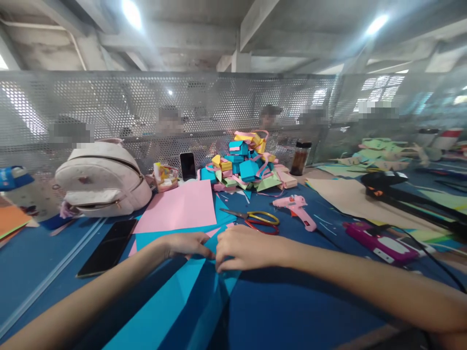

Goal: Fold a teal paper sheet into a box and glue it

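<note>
My left hand and my right hand meet at the far end of a folded sheet of blue paper. The left fingers are pressed together on the paper's edge. The right hand's fingers curl down over the same end, close beside the left fingertips. A long crease runs down the sheet toward me, and its near end leaves the view. Just beyond my hands lie scissors with one yellow and one red handle. Pink paper rests on more blue paper at the left.
A heap of folded paper boxes stands ahead, near a perforated metal screen. A pink glue gun and a purple case lie right. Left are a phone and a white backpack. People sit behind the screen.
</note>
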